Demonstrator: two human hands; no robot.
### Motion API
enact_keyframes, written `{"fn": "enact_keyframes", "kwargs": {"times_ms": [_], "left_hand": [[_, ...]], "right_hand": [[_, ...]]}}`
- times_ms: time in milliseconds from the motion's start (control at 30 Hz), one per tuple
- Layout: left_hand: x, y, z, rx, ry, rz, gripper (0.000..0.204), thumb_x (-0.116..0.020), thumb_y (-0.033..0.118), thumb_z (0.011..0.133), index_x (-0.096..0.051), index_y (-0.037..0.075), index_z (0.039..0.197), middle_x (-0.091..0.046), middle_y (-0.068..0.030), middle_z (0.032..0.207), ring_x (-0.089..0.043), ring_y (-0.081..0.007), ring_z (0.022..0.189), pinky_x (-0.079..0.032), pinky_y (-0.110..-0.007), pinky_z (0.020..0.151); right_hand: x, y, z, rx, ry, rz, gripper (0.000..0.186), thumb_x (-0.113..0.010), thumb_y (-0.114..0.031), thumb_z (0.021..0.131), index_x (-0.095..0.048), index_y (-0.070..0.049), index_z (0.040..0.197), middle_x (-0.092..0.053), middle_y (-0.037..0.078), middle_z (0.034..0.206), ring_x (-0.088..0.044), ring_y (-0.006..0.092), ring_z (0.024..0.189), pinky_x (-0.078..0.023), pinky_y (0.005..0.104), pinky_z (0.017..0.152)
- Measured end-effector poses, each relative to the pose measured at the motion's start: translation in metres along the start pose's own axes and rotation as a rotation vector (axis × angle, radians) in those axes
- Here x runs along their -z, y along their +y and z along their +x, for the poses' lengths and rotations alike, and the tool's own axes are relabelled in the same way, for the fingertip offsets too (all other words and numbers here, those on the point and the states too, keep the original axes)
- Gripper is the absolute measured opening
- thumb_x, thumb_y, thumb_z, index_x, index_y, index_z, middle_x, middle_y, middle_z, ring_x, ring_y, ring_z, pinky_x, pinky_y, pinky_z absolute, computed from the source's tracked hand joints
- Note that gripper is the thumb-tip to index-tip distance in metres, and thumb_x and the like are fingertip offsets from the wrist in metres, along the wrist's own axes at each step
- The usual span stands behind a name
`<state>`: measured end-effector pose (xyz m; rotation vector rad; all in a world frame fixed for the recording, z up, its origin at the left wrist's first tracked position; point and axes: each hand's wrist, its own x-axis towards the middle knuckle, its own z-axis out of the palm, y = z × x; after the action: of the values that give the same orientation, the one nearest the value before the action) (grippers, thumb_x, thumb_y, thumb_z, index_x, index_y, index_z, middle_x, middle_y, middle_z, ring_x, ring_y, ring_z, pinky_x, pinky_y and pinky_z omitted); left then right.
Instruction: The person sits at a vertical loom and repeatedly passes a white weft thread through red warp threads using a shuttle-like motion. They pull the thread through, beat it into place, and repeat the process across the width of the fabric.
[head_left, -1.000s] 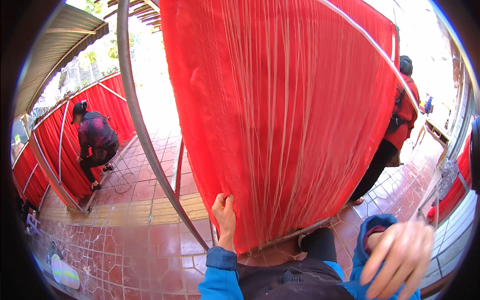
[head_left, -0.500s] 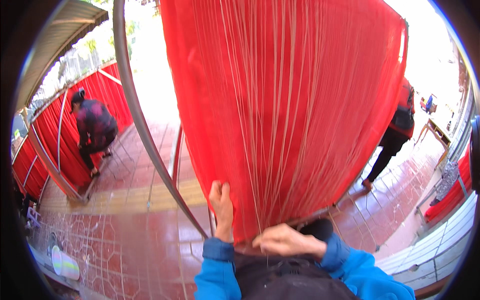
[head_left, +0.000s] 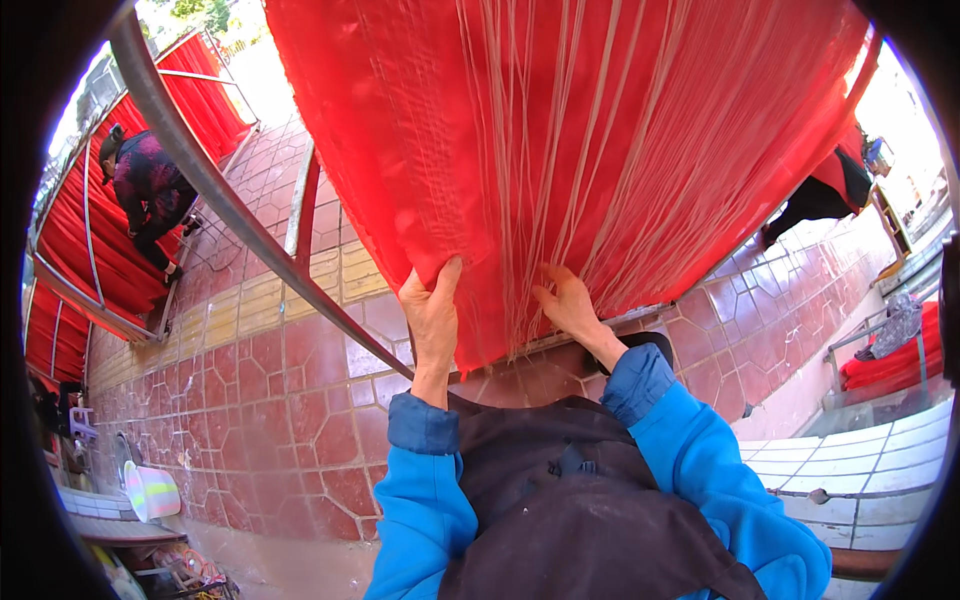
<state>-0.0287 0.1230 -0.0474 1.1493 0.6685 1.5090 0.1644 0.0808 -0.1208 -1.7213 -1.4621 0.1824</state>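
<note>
A long sheet of red cloth (head_left: 400,130) stretches away in front of me, with many loose pale threads (head_left: 590,150) running down its length. My left hand (head_left: 432,310) is closed on the cloth's lower left part, its thumb lying on top and the other fingers mostly hidden under the edge. To the right of it, my right hand (head_left: 575,308) reaches in among the lower ends of the threads. Its fingers are bent around some of them, though their tips are partly lost against the cloth.
A grey metal bar (head_left: 215,195) curves down on my left. Beyond it a person (head_left: 150,195) bends beside a frame with red cloth (head_left: 100,260). Another person (head_left: 825,195) stands behind the sheet at right. A striped bucket (head_left: 152,492) sits at lower left, and a white tiled ledge (head_left: 850,470) at lower right.
My view has tipped downward. The right hand has gone from near the cloth's bottom edge up into the threads, away from my body. My left hand still holds the cloth's left side.
</note>
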Motion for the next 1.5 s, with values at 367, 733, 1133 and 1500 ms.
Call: {"fn": "enact_keyframes", "kwargs": {"times_ms": [367,733,1133,1500], "left_hand": [[0.004,0.006,-0.013,0.071,-0.006,0.041,0.013,-0.063,0.007,0.091,-0.067,-0.001,0.1,-0.065,0.0017,0.094,-0.055,-0.0066,0.086,-0.045,-0.024,0.078],[-0.004,0.008,-0.024,0.048,-0.033,0.063,0.013,-0.065,0.004,0.089,-0.066,-0.001,0.101,-0.066,0.0011,0.095,-0.056,-0.006,0.088,-0.045,-0.023,0.078],[-0.007,0.008,-0.026,0.005,0.0,0.113,0.016,-0.065,0.003,0.088,-0.065,-0.002,0.103,-0.067,-0.0004,0.098,-0.057,-0.0073,0.089,-0.046,-0.024,0.079],[-0.011,0.011,-0.035,0.09,-0.036,0.092,0.015,-0.064,0.0,0.087,-0.066,-0.002,0.102,-0.067,-0.0004,0.097,-0.058,-0.008,0.089,-0.046,-0.024,0.079]], "right_hand": [[0.017,-0.082,-0.007,-0.098,-0.247,0.674,0.016,-0.065,-0.008,0.085,-0.068,0.002,0.097,-0.068,0.01,0.091,-0.063,0.0145,0.087,-0.048,0.0273,0.078],[0.017,-0.082,-0.016,-0.175,-0.24,0.7,0.014,-0.067,-0.008,0.082,-0.066,0.002,0.091,-0.069,0.009,0.087,-0.063,0.0129,0.083,-0.048,0.0266,0.077],[0.026,-0.076,-0.026,-0.341,-0.236,0.917,0.014,-0.064,-0.006,0.083,-0.062,0.002,0.095,-0.065,0.005,0.084,-0.061,0.0112,0.083,-0.048,0.0254,0.078],[0.015,-0.073,-0.035,-0.231,-0.264,0.65,0.017,-0.064,-0.007,0.084,-0.062,0.001,0.099,-0.064,0.003,0.087,-0.057,0.009,0.081,-0.046,0.0236,0.074]]}}
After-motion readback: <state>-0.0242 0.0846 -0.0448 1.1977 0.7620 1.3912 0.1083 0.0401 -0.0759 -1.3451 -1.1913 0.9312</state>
